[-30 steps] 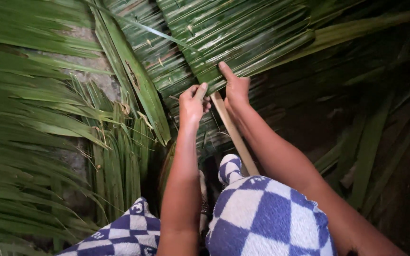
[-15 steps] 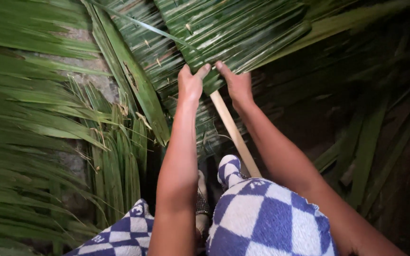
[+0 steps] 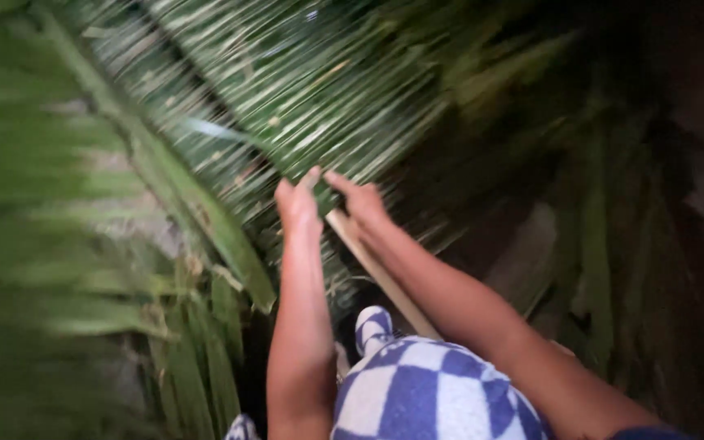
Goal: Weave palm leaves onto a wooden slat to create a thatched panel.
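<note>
Both hands (image 3: 327, 200) still on palm frond (image 3: 319, 106); seemingly unmoved.

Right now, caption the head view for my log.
Both hands, left and right, touching woven palm fronds above a pale stick.

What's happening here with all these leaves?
A person reaches both bare hands into a big green palm frond. The left hand and right hand sit side by side on its leaflets, just above a pale stalk. A blue-and-white checked cloth covers the knees. The picture is blurred, so the grip is unclear.
</note>
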